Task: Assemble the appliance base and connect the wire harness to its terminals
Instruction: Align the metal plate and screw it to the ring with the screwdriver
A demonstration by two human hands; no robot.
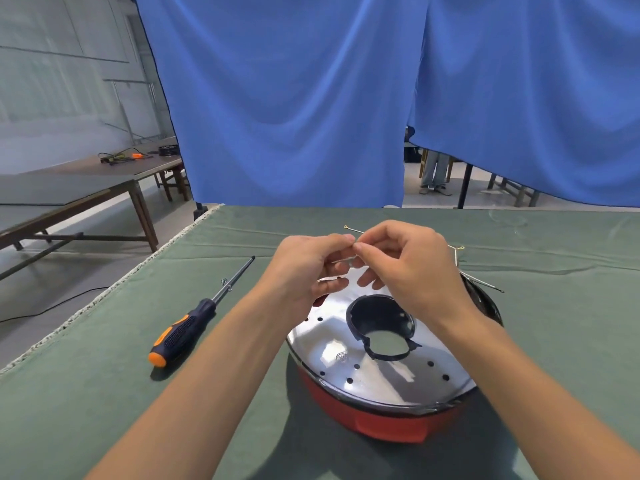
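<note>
The appliance base (381, 372) lies on the green table: a red housing under a shiny perforated metal plate with a black ring around its centre hole. Above its far edge my left hand (304, 268) and my right hand (405, 268) meet fingertip to fingertip and pinch a thin wire harness (353, 231). Its yellow ring terminals stick out at the upper left and at the right (460, 248). More wire ends trail past the base's right rim (485, 284). The part of the wire between my fingers is hidden.
A screwdriver (194, 320) with a black and orange handle lies left of the base, with small screws (225, 282) beside its shaft. The table's left edge (104, 299) runs diagonally. A blue curtain (311, 98) hangs behind; a person's legs (434, 171) show beyond it.
</note>
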